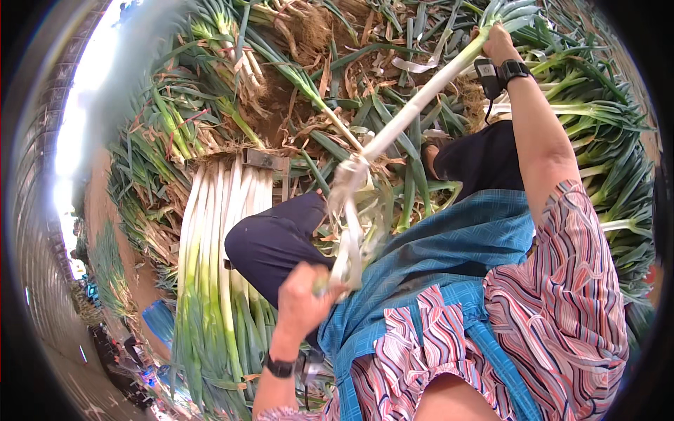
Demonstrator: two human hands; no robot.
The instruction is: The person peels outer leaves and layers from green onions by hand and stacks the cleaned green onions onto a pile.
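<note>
A long white leek slants across the middle, its green leaves at the far right and its root end toward my lap. My right hand is closed around it just below the leaves. From the root end a pale, torn strip of outer leaf runs down toward me. My left hand, closed with the fingers folded in, grips the lower end of that strip by my left knee. The strip looks partly smeared by motion. A small pale green bit shows at my left fingers.
Clean leeks lie side by side left of my knee, beside a metal bracket. Bundles of untrimmed leeks are heaped far left. More leeks are stacked along the right. Loose leaves and peelings cover the ground ahead.
</note>
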